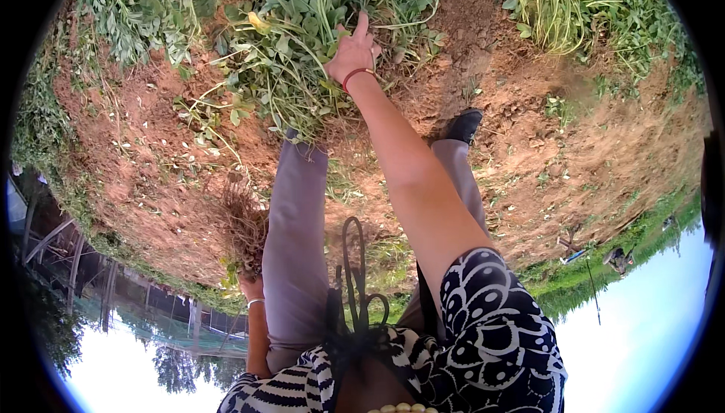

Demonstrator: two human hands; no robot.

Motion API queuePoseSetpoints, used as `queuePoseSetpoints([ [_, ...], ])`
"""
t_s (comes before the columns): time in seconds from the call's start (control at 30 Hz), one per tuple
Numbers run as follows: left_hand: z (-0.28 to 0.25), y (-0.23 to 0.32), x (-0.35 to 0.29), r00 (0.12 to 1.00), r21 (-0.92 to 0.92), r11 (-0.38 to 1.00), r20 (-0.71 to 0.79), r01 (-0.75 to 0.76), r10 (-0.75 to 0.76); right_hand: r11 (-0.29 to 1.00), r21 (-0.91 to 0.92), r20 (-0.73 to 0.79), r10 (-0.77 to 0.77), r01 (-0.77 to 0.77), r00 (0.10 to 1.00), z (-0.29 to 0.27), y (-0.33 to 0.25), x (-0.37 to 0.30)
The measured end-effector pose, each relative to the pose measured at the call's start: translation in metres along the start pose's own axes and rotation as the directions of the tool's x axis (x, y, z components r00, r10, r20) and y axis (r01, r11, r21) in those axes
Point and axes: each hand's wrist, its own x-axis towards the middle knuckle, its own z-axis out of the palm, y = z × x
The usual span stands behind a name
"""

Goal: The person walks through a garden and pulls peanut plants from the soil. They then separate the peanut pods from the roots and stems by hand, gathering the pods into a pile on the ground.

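Note:
My right hand, with a red cord bracelet at the wrist, reaches forward into a heap of green leafy plants that look like peanut plants. Its visible fingers are stretched out and apart among the stems; some fingertips are lost in the leaves. Low at my left side, my left hand wears a pale bracelet and is closed around a bunch of uprooted plants. Tangled brown roots make up most of that bunch, with a few green leaves by the hand. My leg partly hides this hand.
Reddish-brown soil strewn with leaf scraps lies around my legs. More leafy plants with pale stems lie at the far right. My dark shoe stands on the soil right of my hand. Wooden poles and netting stand at the left edge.

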Motion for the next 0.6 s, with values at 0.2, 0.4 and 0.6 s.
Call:
queuePoseSetpoints([
  [0.2, 0.014, -0.009, 0.008, 0.998, 0.006, 0.999, 0.056, -0.037, 0.036, 0.999, -0.023, 0.204, 0.043, -0.040, 0.978, -0.002, -0.008, 0.001],
  [0.4, 0.050, -0.090, 0.028, 0.996, -0.142, 0.987, 0.043, -0.071, 0.077, 0.953, 0.277, 0.178, 0.077, -0.125, 0.981, 0.001, 0.004, -0.023],
  [0.6, 0.031, -0.053, 0.020, 0.991, -0.060, 0.990, 0.040, -0.127, 0.130, 0.942, -0.295, 0.249, 0.237, -0.159, 0.939, -0.026, 0.019, 0.020],
])
